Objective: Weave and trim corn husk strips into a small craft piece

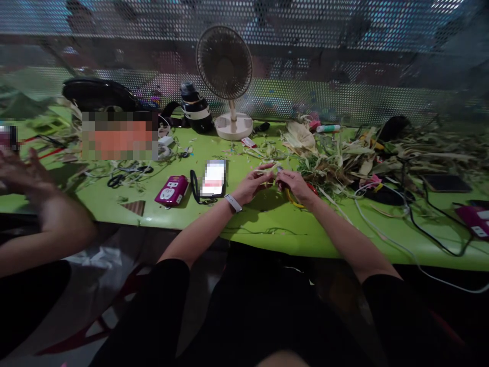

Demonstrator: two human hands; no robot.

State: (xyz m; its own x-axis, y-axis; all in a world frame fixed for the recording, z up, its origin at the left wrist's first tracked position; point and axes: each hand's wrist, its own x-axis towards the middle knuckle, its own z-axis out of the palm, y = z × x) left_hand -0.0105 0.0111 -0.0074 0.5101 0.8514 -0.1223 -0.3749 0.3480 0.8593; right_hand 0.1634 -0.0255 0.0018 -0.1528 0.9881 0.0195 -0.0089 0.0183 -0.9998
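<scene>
Barely any writing can be made out across the green table. Lettering on the white band of the black bottle curves out of sight, ending in what may be a Y. A small red-and-white card lies before the white fan, its print too tiny to read, and the label on the white-and-green tube is equally illegible. The lit phone has its screen blurred into blocks, as is an orange patch farther left. The purple socket block shows outlets but no wording I can read.

The left hand, with a pale band on its wrist, has thumb and fingers closed on a pale strip, which sits between the two hands above the table's near part. The right hand is bent in at the strip's other end, fingertips bunched close; whether they clamp it I cannot tell, since the knuckles hide the contact. Below that hand, a yellow curved thing is partly covered.

Just to the right, a heap of dry husks spreads over the table, hiding whatever lies beneath. A second purple block is cut off by the right edge, and a neighbour's hand by the left, near a dark-ended object that is also cropped.
</scene>
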